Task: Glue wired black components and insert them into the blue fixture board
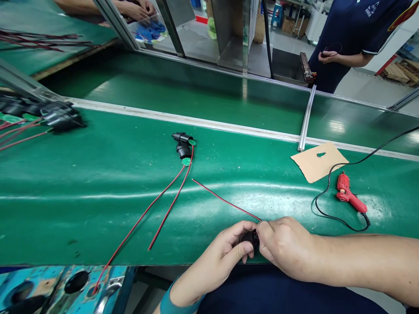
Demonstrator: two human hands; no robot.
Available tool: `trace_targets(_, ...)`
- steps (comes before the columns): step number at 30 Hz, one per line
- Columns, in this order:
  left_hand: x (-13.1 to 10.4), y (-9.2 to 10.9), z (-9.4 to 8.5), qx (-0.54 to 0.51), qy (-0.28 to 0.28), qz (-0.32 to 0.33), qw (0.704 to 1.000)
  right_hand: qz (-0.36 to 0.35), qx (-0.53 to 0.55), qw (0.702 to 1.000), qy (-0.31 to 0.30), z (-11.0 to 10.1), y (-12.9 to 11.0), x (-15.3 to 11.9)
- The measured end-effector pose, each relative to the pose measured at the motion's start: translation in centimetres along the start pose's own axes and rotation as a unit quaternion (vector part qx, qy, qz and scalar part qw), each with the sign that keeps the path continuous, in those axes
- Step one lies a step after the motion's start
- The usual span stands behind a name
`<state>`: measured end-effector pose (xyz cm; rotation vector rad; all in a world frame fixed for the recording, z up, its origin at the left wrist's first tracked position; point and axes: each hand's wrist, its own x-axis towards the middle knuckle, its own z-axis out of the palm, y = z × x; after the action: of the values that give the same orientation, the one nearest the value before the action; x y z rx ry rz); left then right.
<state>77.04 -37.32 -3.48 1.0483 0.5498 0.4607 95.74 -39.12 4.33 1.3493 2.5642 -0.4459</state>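
Near the table's front edge, my left hand (231,246) is closed around a small black plastic housing (249,237). My right hand (285,249) is pinched against the housing's right side, where a red wire (225,201) comes out from under its fingers and runs up to the left across the mat. The wire's inner end is hidden by the fingers. Farther back lie two more black housings, one behind (182,138) and one in front (183,151), each with a green disc and a long red wire trailing toward the front.
A red hot-glue gun (351,194) with a black cord lies on the right, beside a piece of cardboard (319,162). Several black housings with red wires (62,117) are piled at left. A blue rack (42,288) stands below the front edge. Across the conveyor (183,87) are two people.
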Motion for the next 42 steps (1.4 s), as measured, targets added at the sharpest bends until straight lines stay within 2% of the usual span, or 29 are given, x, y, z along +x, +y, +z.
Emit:
trace_targets(8,0.0,-0.1,0.1,-0.014,0.005,0.002,1.000,-0.053,0.110,0.992,0.013,-1.1,0.9,-0.9)
trace_targets(11,0.0,-0.2,0.0,-0.012,0.000,0.005,1.000,-0.067,0.086,0.994,-0.004,-1.2,1.1,-0.5)
trace_targets(14,0.0,-0.2,-0.1,-0.011,0.001,0.005,1.000,-0.082,0.049,0.994,-0.047,-1.5,1.3,0.1)
trace_targets(18,0.0,-0.4,-0.2,-0.012,-0.005,0.000,1.000,-0.101,0.011,0.989,-0.104,-2.8,1.3,0.7)
trace_targets(22,0.1,-0.5,-0.3,-0.016,-0.013,-0.003,1.000,-0.130,-0.015,0.983,-0.130,-3.8,1.5,1.0)
trace_targets(29,0.2,-0.5,-0.4,-0.033,-0.016,-0.013,0.999,-0.178,-0.044,0.980,-0.083,-2.7,2.0,1.2)
trace_targets(42,0.3,-0.3,-0.4,0.010,-0.028,-0.010,0.999,-0.181,-0.055,0.981,-0.032,-1.5,2.2,1.3)
